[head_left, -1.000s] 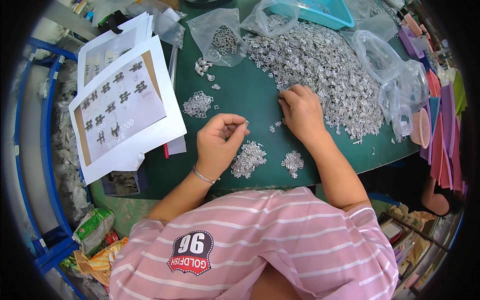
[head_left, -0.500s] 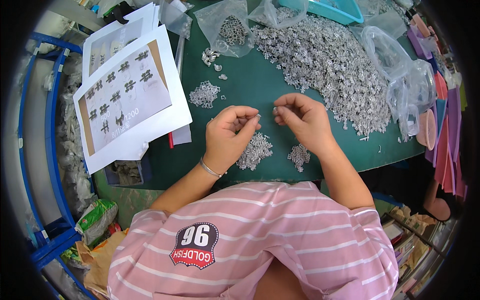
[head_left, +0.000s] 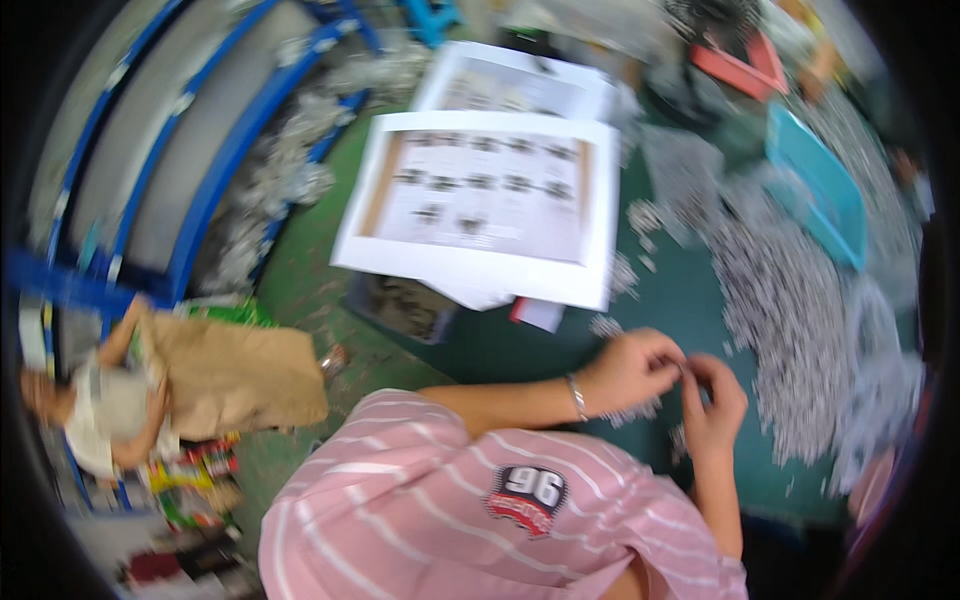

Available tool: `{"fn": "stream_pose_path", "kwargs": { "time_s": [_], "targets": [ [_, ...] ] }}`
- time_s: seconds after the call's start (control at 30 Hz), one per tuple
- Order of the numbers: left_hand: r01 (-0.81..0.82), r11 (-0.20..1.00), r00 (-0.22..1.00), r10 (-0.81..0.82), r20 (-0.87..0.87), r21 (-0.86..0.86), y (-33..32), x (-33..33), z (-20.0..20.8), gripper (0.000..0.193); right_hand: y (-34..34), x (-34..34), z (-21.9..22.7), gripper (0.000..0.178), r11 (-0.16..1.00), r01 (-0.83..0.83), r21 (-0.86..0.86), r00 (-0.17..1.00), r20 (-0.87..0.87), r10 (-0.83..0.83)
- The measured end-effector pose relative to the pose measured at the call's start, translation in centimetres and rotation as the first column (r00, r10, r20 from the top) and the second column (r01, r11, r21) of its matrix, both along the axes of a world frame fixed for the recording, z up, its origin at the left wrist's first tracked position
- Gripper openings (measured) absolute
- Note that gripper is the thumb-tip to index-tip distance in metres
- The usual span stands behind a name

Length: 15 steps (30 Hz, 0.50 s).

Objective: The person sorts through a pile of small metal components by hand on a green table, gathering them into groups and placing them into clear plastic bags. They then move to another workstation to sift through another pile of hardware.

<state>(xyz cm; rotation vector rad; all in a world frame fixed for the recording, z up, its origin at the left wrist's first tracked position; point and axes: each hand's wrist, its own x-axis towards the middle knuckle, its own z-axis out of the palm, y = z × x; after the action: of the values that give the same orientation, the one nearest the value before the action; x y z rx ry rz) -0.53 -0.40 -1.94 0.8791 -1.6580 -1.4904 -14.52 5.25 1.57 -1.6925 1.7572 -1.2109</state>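
Observation:
My left hand [head_left: 632,372], with a bracelet on its wrist, is closed in a pinch. The fingertips of my right hand [head_left: 716,402] meet it, also pinched. Whatever they hold is too small and blurred to name. A small pile of metal pieces [head_left: 634,412] lies under my left hand, partly hidden by it. Beside my right hand another little pile [head_left: 679,442] shows in part. Farther right spreads a large heap of small silvery metal parts [head_left: 785,335]. Beyond my left hand lie more small groups of metal pieces [head_left: 623,276].
Printed picture sheets [head_left: 480,205] overlap the green table's [head_left: 690,310] left edge, above a bin [head_left: 400,308]. Clear plastic bags [head_left: 685,180], a light-blue tray [head_left: 815,185] and a red tray [head_left: 742,68] stand farther back. At left, a person [head_left: 115,400] is beside a brown sack [head_left: 235,370] and blue shelving [head_left: 215,170].
The view has swung to the left, so the table and sheets appear farther right and a person with a sack has come into sight. My hands, apart before, now meet at the fingertips.

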Motion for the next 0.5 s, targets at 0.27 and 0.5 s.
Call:
{"fn": "stream_pose_path", "kwargs": {
  "time_s": [0.27, 0.5],
  "targets": [
    [-0.074, 0.986, 0.995, 0.064, -0.073, -0.15, 0.6, 1.9, 0.0, 0.008, 0.3, 0.6, -1.7, 0.007, 0.99, -0.122, 0.071, 0.966, 0.238, 0.102],
    [-0.105, 0.972, 0.99, 0.083, -0.112, -0.211, 1.0, 2.2, 0.5, 0.005, -0.4, -0.4, -1.5, 0.008, 0.967, -0.218, 0.13, 0.948, 0.266, 0.177]
  ]
}}
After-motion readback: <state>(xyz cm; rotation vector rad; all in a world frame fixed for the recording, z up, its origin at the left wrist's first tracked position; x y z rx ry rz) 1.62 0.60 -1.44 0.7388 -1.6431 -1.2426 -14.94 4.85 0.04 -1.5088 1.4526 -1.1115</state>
